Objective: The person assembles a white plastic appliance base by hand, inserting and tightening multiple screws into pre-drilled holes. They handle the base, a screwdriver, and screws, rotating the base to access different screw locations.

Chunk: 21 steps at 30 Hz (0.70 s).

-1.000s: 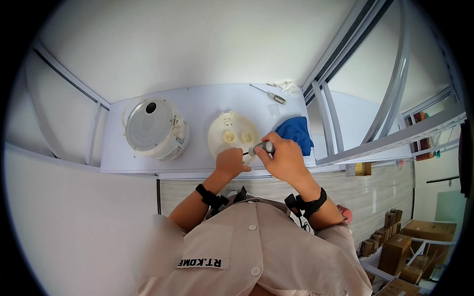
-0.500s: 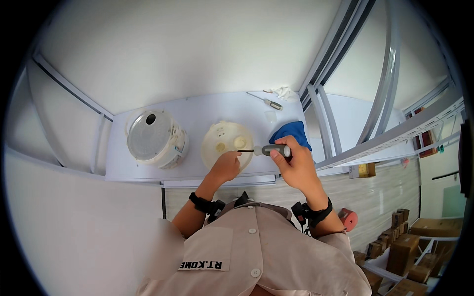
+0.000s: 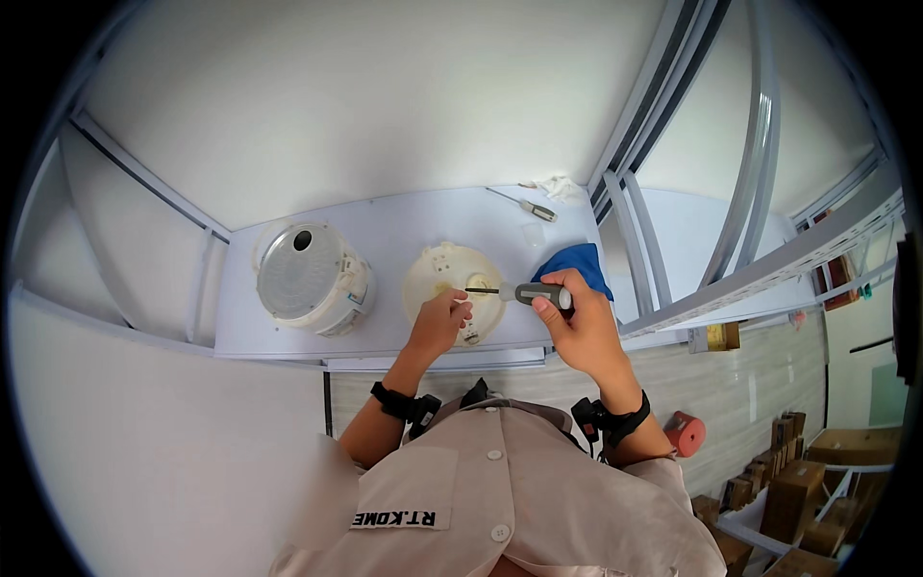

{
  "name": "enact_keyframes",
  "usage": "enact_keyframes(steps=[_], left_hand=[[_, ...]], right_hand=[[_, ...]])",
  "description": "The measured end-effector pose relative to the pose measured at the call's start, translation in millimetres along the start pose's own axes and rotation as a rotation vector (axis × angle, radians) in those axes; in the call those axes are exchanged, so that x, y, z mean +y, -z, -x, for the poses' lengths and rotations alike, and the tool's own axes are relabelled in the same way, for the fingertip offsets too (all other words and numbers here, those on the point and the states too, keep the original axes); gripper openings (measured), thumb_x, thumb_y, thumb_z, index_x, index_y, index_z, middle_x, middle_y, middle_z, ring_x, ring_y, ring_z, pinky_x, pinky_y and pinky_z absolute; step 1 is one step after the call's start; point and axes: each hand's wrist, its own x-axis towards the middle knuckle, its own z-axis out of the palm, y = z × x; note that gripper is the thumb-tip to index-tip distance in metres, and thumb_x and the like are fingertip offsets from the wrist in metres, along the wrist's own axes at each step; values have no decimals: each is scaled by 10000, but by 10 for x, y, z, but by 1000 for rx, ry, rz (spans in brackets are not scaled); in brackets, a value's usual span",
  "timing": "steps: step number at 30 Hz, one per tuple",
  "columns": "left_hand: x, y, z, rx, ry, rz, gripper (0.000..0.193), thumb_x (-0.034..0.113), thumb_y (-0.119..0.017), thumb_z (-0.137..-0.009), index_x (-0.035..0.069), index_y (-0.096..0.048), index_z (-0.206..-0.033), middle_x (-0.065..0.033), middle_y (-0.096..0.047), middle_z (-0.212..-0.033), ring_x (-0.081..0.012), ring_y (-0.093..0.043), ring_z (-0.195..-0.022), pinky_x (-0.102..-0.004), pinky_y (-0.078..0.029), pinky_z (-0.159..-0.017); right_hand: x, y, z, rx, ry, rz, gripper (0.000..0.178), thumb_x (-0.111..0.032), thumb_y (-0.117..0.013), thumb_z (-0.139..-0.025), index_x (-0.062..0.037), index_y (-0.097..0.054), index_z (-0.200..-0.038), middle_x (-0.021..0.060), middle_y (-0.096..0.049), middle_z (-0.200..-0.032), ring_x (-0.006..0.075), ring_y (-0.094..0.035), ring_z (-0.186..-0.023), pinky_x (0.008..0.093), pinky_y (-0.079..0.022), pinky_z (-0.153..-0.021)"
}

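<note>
My right hand grips a screwdriver by its grey and pale handle, the shaft pointing left. The dark shaft reaches over a round cream plastic lid-like part lying on the table. Beside the shaft's tip is my left hand, its fingers curled together over the same part. Whatever the left fingers pinch, if anything, is too small to make out. Raised round fittings and small holes show on the part's surface.
A white bucket-shaped housing with a grey top stands left on the white table. A blue cloth lies right, near a second screwdriver and a crumpled white cloth. Metal frame posts rise at the right.
My left fingers have drawn slightly down from the screwdriver's tip, and more of the cream part's near edge shows. The right hand keeps its hold. The whole view has shifted a little.
</note>
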Motion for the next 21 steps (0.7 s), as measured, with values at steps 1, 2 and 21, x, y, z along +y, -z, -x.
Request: enact_keyframes(steps=[1,2,21], left_hand=[[20,5,14,12,-6,22,245,177,-675,-1009,-26,-649,-1143,-116,-755,-869,-140,-696,-720,-289,-550,-657],[43,15,22,25,-12,17,261,194,-704,-989,-31,-645,-1108,-124,-754,-849,-152,-702,-721,-294,-552,-664],[-32,70,5,55,-152,-142,355,232,-851,-860,-15,-708,-1071,-146,-778,-894,-226,-744,-805,-326,-573,-753]], right_hand=[[1,-6,-6,-4,5,1,274,-211,-754,-970,-29,-636,-1137,124,-699,-779,235,-663,-606,322,-500,-585],[8,-12,-14,4,13,2,276,-212,-755,-969,-30,-636,-1139,123,-698,-779,234,-662,-606,322,-499,-585],[25,-101,-84,-41,52,76,244,-207,-767,-935,-49,-653,-1082,78,-674,-689,207,-622,-541,322,-463,-545]])
